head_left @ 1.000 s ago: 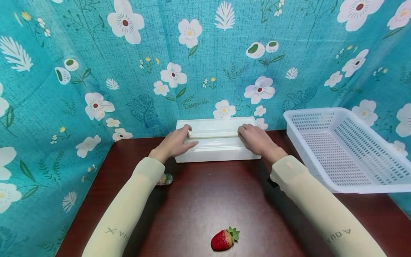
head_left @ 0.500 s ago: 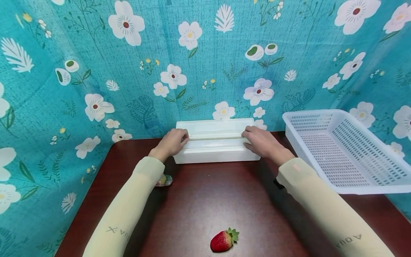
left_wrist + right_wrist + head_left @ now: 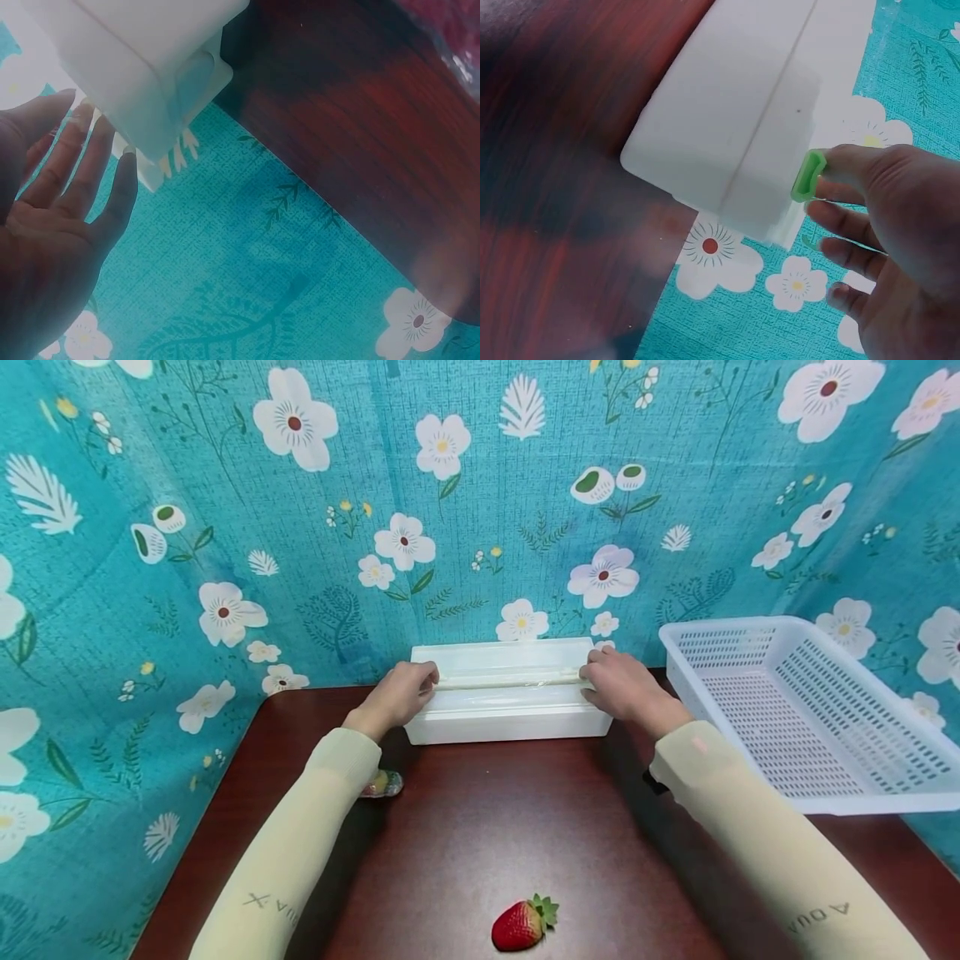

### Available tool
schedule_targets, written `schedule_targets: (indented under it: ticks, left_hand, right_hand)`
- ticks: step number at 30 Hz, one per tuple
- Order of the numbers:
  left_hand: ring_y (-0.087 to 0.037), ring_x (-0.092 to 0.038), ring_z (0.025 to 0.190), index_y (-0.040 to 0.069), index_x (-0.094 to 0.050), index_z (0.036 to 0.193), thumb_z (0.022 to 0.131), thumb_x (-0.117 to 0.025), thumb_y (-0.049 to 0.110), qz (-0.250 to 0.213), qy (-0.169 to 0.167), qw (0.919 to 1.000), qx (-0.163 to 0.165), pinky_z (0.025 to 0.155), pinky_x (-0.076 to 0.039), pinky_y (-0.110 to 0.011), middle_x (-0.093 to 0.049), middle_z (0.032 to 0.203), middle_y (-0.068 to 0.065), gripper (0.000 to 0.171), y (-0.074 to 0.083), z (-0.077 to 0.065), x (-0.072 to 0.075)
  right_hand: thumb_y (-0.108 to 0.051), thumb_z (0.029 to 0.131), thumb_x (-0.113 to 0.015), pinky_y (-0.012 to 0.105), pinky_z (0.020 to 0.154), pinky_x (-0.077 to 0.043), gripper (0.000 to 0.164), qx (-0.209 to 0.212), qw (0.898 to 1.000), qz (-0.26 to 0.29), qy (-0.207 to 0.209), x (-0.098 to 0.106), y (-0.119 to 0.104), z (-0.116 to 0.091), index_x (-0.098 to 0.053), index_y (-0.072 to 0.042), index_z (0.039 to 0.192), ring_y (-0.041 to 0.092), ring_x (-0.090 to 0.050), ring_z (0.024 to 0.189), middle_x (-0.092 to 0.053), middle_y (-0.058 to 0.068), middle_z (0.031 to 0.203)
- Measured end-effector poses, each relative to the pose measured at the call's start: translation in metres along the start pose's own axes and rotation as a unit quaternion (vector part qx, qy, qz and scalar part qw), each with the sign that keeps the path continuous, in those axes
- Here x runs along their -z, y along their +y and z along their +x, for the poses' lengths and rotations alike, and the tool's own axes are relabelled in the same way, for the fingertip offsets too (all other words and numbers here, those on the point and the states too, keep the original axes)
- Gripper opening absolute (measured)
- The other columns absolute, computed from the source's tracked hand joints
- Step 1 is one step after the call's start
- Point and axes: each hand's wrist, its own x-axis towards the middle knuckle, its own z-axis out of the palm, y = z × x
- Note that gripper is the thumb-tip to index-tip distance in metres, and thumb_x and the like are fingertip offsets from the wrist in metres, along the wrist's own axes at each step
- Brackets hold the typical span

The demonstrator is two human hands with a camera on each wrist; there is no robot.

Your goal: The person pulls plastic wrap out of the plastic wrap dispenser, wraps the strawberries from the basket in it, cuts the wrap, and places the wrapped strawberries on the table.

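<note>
A long white box [image 3: 517, 727], shaped like a cling film dispenser, stands at the table's far edge with a rail along its top. Shiny clear film [image 3: 517, 693] shows near the rail. My left hand [image 3: 401, 693] grips its left end; in the left wrist view the fingertips meet the box edge. At the right end, my right hand [image 3: 626, 689] pinches a small green slider [image 3: 808, 180] between thumb and fingers, seen in the right wrist view. A red strawberry [image 3: 516, 927] with green leaves lies on the table close to me.
A white perforated basket [image 3: 810, 797] stands on the right of the dark wooden table [image 3: 487, 835]. Left of centre, a small clear-wrapped item [image 3: 386, 783] is partly hidden by my left sleeve. A teal flowered cloth [image 3: 480, 510] rises behind the table.
My right hand has slid rightward along the rail to the box's right end. My left thumb and fingers, spread apart earlier, have drawn together at the left end.
</note>
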Motion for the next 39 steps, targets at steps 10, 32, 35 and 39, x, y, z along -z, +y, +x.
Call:
schedule_targets:
  ticks: [10,32,35,39]
  left_hand:
    - [-0.027,-0.067,0.1,0.001,-0.078,0.108,0.102,-0.065,0.006,0.015,-0.002,0.9998,-0.013,0.094,-0.057,-0.045,-0.075,0.108,-0.016,0.015,-0.005,0.004,0.001]
    - [-0.025,-0.065,0.092,0.004,-0.076,0.098,0.103,-0.065,0.007,-0.008,0.027,0.9996,-0.009,0.087,-0.057,-0.043,-0.076,0.1,-0.012,0.013,-0.011,-0.001,0.001]
    - [-0.024,-0.066,0.092,0.004,-0.076,0.098,0.103,-0.064,0.007,-0.008,0.026,0.9996,-0.012,0.087,-0.057,-0.043,-0.076,0.101,-0.012,0.013,-0.012,-0.002,0.0]
    - [-0.025,-0.066,0.093,0.003,-0.077,0.099,0.103,-0.064,0.007,-0.013,0.026,0.9994,-0.016,0.088,-0.058,-0.043,-0.076,0.102,-0.012,0.014,-0.012,-0.002,0.0]
  right_hand:
    - [-0.006,0.097,-0.069,0.043,0.071,-0.049,0.014,0.002,0.999,0.033,-0.001,0.003,0.002,0.005,-0.077,-0.005,0.086,0.027,-0.055,0.078,-0.066,0.011,0.083]
    - [-0.007,0.099,-0.063,0.044,0.057,-0.055,0.012,-0.056,0.993,-0.021,0.101,-0.021,-0.017,-0.006,-0.073,-0.002,0.093,0.027,-0.061,0.066,-0.063,0.013,0.081]
    - [-0.004,0.097,-0.065,0.043,0.056,-0.056,0.01,-0.049,0.991,-0.049,0.11,-0.026,-0.018,-0.007,-0.074,-0.001,0.096,0.028,-0.062,0.067,-0.064,0.015,0.082]
    - [-0.001,0.096,-0.064,0.043,0.055,-0.055,0.009,-0.041,0.989,-0.06,0.128,-0.028,-0.013,-0.011,-0.072,-0.001,0.094,0.029,-0.061,0.068,-0.062,0.014,0.082]
